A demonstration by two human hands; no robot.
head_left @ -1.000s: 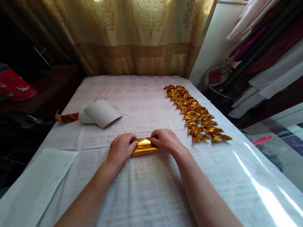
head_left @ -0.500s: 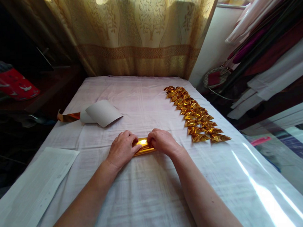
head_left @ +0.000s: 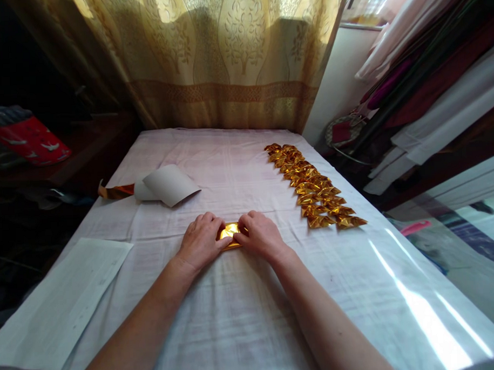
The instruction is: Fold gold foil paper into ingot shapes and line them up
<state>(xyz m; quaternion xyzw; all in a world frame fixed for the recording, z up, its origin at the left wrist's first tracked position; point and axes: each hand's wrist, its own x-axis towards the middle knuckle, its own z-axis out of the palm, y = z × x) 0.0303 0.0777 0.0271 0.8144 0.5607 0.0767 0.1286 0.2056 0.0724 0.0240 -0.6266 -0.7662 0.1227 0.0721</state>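
"Which way is open from the gold foil [head_left: 229,232]?"
"Ahead, over the surface [head_left: 230,166] between the gray curled sheet [head_left: 171,186] and the folded gold pieces [head_left: 307,178]."
"Sideways?"
"White paper [head_left: 68,299] lies near left, those pieces forward right."

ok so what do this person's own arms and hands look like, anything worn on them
The bare left hand and bare right hand show no gloves, rings or wristwear. No sleeve shows on the slender left forearm or right forearm; the latter has a small spot.
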